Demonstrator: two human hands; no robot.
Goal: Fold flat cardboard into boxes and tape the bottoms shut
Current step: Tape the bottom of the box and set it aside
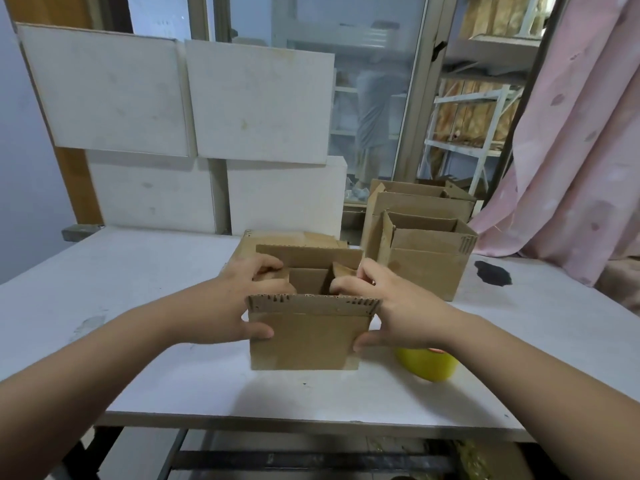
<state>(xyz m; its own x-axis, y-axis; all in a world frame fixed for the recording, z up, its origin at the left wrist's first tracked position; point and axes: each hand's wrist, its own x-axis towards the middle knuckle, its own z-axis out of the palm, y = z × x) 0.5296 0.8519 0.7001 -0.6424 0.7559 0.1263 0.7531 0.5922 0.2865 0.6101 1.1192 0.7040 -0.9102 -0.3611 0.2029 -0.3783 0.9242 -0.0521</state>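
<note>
Standing near the front edge of the white tabletop (138, 271), the small brown corrugated cardboard box (304, 337) has its open end up, with its long near and far flaps raised and the two short side flaps tipped inward. The left hand (242, 299) grips the box's left side: its thumb presses flat on the near wall while the fingers curl over the top and push down on the left side flap. The right hand (391, 303) mirrors it on the right side, thumb against the near wall low down and fingers curled onto the right side flap inside the opening. Both forearms reach in from the lower corners. A roll of yellow tape (427, 365) lies on the table just right of the box, partly hidden under the right wrist. Directly behind the box rests a stack of flat brown cardboard (249, 247). To the right, further back, several open brown cardboard boxes (426, 268) stand in a row, and a black stain (493, 273) marks the table beside them. White panels (121, 91) lean behind the table, and a pink curtain (571, 150) hangs at the right.
</note>
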